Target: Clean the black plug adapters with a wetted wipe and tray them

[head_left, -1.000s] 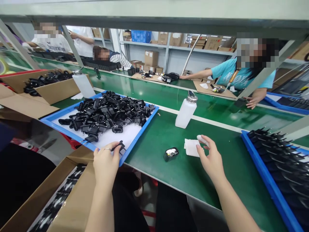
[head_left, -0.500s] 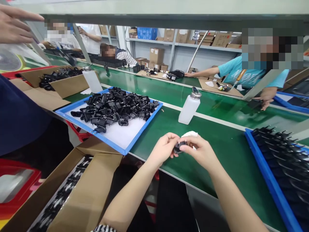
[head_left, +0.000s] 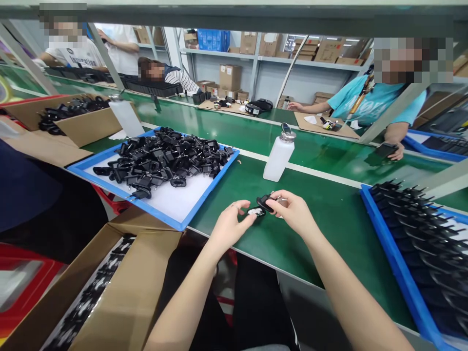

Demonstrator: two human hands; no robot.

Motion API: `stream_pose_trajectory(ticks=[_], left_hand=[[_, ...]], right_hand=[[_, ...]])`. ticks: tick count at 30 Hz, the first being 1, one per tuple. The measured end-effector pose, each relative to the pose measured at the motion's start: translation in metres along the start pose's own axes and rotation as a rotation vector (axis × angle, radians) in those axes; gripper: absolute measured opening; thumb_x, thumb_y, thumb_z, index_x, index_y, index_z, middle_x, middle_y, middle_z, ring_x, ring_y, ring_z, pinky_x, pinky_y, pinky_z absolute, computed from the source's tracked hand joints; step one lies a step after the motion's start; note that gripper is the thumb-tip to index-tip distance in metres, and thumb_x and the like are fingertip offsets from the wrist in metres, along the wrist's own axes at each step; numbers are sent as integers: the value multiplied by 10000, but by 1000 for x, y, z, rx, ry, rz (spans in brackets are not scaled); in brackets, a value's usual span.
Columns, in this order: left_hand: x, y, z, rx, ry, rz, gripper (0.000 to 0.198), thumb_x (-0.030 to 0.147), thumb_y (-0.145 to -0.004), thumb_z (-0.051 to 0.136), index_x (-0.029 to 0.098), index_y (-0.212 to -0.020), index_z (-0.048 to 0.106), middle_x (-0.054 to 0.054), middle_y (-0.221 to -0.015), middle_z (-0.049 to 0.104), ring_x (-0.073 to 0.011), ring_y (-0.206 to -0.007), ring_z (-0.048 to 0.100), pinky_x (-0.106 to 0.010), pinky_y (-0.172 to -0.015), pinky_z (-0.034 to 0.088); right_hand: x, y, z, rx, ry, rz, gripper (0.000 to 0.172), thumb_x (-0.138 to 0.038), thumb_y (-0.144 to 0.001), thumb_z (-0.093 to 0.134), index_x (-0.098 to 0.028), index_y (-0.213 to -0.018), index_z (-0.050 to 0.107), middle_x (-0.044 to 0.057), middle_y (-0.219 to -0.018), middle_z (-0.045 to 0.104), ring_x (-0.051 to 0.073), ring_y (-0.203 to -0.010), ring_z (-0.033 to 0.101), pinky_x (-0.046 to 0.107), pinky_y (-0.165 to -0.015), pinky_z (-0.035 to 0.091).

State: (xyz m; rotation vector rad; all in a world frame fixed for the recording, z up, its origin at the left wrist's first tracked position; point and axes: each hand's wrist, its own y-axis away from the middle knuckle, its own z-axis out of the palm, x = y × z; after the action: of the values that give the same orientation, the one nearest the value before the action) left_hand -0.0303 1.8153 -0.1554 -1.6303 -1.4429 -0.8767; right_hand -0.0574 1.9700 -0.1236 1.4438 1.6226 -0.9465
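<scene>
My left hand (head_left: 234, 220) grips a small black part with a white inner face (head_left: 256, 211) between thumb and fingers. Just above and to the right, my right hand (head_left: 292, 207) pinches a black plug piece (head_left: 264, 201) with metal pins. The two pieces are close together, held over the green bench (head_left: 314, 234); whether they touch I cannot tell. Behind my hands stands a white pump bottle (head_left: 278, 158) with a metal top. To the left, a blue-rimmed tray (head_left: 190, 214) bears a heap of black plug pieces (head_left: 164, 156).
Rows of black pieces with upright pins (head_left: 420, 234) fill a blue tray (head_left: 387, 253) on the right. A cardboard box (head_left: 124, 282) stands at lower left, another box (head_left: 91, 129) behind it. A second bottle (head_left: 126, 117) stands at the back left. Co-workers sit across the bench.
My hands were together around one black item; now each holds a separate piece, the right one raised slightly. The pointing hand at upper left has gone from view. The camera has shifted slightly.
</scene>
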Motion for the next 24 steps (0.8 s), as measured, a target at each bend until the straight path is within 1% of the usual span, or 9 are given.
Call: stream_pose_trajectory(ticks=[1,3,5,7,10,14,18,24], left_hand=[[-2,2,3,-21,-9,8,339,274,-644,537,170,-964,503,-34,-919,567,-132,-754,535,-244,-662,426],[-6,5,10,-71,10,9,445,255,-597,578,166,-1018,466,-33,-920,541,-112,-681,532,-231,-611,435],[-6,8,17,-101,47,-9,482,251,-584,588,163,-1036,444,-25,-898,517,-79,-578,513,-222,-570,439],[-4,10,24,-82,72,-27,516,261,-572,601,159,-1048,427,-34,-942,488,-54,-521,492,-220,-559,443],[1,11,32,-5,69,-44,570,271,-550,624,145,-1063,411,-63,-1022,460,-44,-501,482,-222,-559,447],[6,9,41,42,43,-49,525,249,-536,631,142,-1017,450,-51,-948,514,-60,-506,490,-224,-575,441],[7,9,45,88,40,-52,476,230,-532,620,157,-980,476,-32,-922,511,-78,-559,512,-219,-589,437],[6,9,48,86,46,-59,462,249,-558,599,146,-989,469,-47,-935,502,-110,-625,534,-246,-619,441]], right_hand=[[0,0,0,25,63,-9,213,-389,-585,550,-183,-609,500,-45,-444,483,102,-400,464,224,-422,367],[1,2,2,86,180,-22,222,-406,-612,515,-192,-574,470,-47,-433,465,105,-397,454,231,-432,361],[0,5,4,147,288,-47,240,-412,-626,491,-197,-535,436,-40,-446,468,105,-402,441,234,-439,351],[-1,10,6,188,389,-85,250,-403,-627,483,-201,-502,404,-29,-470,483,111,-426,445,234,-451,346],[-4,17,9,207,503,-115,232,-382,-628,473,-208,-499,389,-27,-457,472,120,-429,444,232,-450,338],[-4,22,13,180,610,-92,207,-376,-631,454,-217,-522,379,-25,-437,461,132,-400,441,233,-421,329],[-1,23,17,196,713,-75,201,-377,-636,440,-220,-541,358,-16,-442,466,149,-409,455,237,-415,327],[0,26,21,214,757,-103,198,-388,-654,421,-222,-569,356,-13,-456,467,154,-423,465,233,-421,325]])
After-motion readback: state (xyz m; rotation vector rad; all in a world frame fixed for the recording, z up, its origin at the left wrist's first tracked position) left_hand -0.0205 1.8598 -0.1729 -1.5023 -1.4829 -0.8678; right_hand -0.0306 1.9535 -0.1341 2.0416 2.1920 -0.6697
